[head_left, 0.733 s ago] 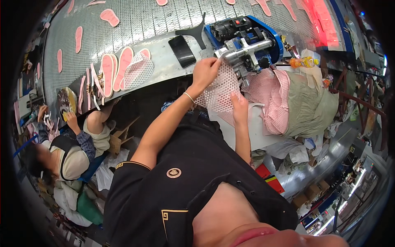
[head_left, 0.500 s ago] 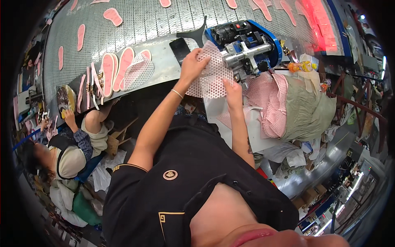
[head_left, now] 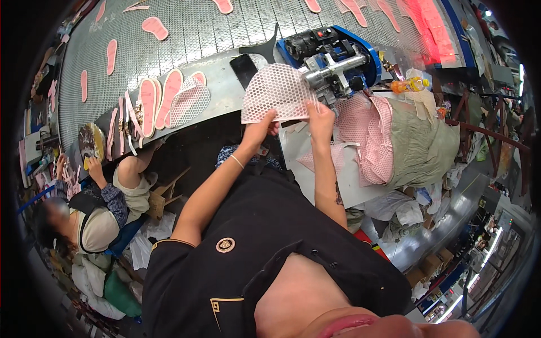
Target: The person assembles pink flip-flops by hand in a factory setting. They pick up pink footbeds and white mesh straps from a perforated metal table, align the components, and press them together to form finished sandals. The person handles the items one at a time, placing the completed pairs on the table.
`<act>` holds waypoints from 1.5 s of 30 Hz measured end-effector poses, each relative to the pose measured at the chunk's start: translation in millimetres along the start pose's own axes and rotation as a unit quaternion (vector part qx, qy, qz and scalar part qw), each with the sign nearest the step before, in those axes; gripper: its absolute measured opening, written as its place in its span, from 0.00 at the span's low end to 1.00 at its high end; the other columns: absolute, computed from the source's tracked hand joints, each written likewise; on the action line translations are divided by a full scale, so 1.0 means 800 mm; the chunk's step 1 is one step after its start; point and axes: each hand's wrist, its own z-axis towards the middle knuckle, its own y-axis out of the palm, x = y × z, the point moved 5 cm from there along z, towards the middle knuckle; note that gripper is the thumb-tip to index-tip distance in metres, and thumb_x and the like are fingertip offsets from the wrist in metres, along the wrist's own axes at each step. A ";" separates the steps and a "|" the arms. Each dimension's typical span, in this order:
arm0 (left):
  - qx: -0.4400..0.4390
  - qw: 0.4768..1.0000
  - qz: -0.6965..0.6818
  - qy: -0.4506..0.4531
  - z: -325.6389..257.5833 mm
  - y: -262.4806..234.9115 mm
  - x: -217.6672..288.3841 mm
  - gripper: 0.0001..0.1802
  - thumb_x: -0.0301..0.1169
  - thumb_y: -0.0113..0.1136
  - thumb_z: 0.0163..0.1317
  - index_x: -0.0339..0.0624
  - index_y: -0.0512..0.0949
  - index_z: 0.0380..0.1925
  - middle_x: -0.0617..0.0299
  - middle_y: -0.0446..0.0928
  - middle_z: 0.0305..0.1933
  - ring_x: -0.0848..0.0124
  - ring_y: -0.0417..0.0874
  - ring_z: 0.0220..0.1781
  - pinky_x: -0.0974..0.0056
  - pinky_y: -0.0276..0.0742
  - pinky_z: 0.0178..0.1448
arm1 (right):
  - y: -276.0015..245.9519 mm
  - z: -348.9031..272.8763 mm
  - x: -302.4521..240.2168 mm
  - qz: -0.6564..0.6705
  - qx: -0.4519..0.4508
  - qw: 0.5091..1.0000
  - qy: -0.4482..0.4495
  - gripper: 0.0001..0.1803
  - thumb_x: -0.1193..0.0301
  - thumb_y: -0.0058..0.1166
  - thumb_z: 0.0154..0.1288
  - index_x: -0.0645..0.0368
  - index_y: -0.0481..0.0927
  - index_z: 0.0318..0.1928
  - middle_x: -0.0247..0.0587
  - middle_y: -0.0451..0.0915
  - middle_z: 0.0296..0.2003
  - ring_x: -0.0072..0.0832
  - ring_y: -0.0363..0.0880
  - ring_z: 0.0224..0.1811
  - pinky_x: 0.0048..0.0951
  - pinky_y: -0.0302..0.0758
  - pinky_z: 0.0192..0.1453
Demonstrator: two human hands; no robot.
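A rounded piece of pale pink perforated mesh fabric (head_left: 276, 89) is held up between my hands in front of the blue machine. My left hand (head_left: 260, 128) pinches its lower edge, thumb on top. At its lower right corner my right hand (head_left: 320, 119) grips it between thumb and fingers. The blue machine (head_left: 332, 65) with metal rollers stands just behind my right hand. Beyond the mesh piece a black phone (head_left: 243, 69) lies on the metal ledge. More pink mesh fabric (head_left: 369, 138) is heaped to the right of my right hand.
Pink insoles (head_left: 148, 107) and a mesh upper piece (head_left: 190, 103) lie on the ledge at left. Behind runs a wide mesh conveyor (head_left: 186, 48) carrying scattered insoles. An orange drink bottle (head_left: 410, 85) rests right of the machine. A seated co-worker (head_left: 96, 219) works at far left.
The mesh piece has turned and spread, its curved edge now facing away from me. My left hand has come down from its upper edge to its lower edge; my right hand stays at its right side.
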 end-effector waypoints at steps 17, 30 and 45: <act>0.063 0.970 0.172 0.163 0.066 -0.092 0.136 0.13 0.36 0.53 0.65 0.36 0.79 0.31 0.64 0.76 0.24 0.76 0.75 0.26 0.67 0.70 0.30 | 0.218 -0.028 -0.111 -0.467 -0.063 0.791 -0.389 0.32 0.81 0.51 0.54 0.60 0.66 0.63 0.50 0.78 0.49 0.44 0.77 0.51 0.40 0.72 0.55; 0.119 0.913 0.303 0.245 0.323 -0.156 0.310 0.22 0.42 0.60 0.60 0.38 0.74 0.48 0.54 0.77 0.45 0.64 0.77 0.46 0.60 0.73 0.50 | 0.236 0.192 -0.125 -0.302 0.108 0.936 -0.147 0.13 0.71 0.45 0.68 0.68 0.76 0.45 0.64 0.78 0.32 0.60 0.76 0.36 0.46 0.71 0.37; 0.296 0.762 0.563 0.126 0.517 -0.229 0.345 0.48 0.28 0.65 0.45 0.24 0.52 0.65 0.36 0.61 0.63 0.43 0.64 0.62 0.48 0.58 0.68 | 0.445 0.532 -0.148 0.333 0.021 0.942 -0.028 0.22 0.74 0.51 0.69 0.68 0.67 0.60 0.45 0.75 0.54 0.28 0.76 0.51 0.29 0.76 0.52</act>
